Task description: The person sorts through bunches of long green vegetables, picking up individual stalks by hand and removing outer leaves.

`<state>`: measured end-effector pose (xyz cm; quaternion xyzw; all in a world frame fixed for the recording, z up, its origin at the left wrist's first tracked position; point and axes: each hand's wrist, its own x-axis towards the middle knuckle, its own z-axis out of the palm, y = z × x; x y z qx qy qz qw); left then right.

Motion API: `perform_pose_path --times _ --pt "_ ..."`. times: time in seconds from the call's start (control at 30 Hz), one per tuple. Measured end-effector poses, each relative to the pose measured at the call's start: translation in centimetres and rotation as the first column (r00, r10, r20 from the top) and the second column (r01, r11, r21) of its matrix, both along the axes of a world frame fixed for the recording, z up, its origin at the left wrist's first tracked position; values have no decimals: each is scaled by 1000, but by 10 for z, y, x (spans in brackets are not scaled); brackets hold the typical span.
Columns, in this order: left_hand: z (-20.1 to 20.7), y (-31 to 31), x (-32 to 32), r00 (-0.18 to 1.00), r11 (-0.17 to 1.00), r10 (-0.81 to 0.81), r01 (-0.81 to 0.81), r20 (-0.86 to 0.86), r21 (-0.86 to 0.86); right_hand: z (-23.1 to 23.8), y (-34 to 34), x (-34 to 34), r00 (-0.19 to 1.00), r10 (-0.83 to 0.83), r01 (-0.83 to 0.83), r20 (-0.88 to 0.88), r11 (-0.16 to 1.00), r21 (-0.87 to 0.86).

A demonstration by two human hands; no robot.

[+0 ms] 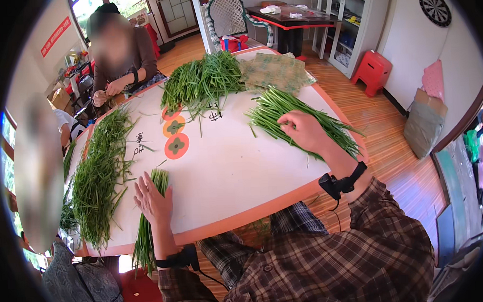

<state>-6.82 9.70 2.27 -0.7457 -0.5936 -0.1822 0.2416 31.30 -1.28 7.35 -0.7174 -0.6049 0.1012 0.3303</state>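
Observation:
My left hand (pixel 152 200) lies flat, fingers together, against a small bundle of green chive stalks (pixel 148 229) that hangs over the near edge of the white table (pixel 221 167). My right hand (pixel 303 130) reaches out over a loose pile of green stalks (pixel 282 109) on the table's right side and pinches some of them with curled fingers. Both wrists wear black strap devices.
A big heap of greens (pixel 202 80) lies at the far end, and a long row of greens (pixel 98 172) runs along the left edge. A person (pixel 118 59) sits at the far left corner handling stalks. A red stool (pixel 373 69) and a cabinet stand to the right.

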Motion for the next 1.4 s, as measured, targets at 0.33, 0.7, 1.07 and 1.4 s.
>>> perform_pose_path --times 0.33,0.7,1.07,1.4 --pt "-25 -53 107 539 748 -399 660 742 -77 -18 72 53 886 -298 326 356 945 -18" --pt "-50 -50 95 281 688 -91 711 955 -144 -13 72 53 923 -320 324 215 946 20" --pt "-58 -47 88 198 704 -79 705 977 -86 50 66 -3 974 -32 -35 225 957 287" --pt "-49 -46 81 -353 756 141 641 925 129 -3 57 -127 832 517 -537 201 842 56"
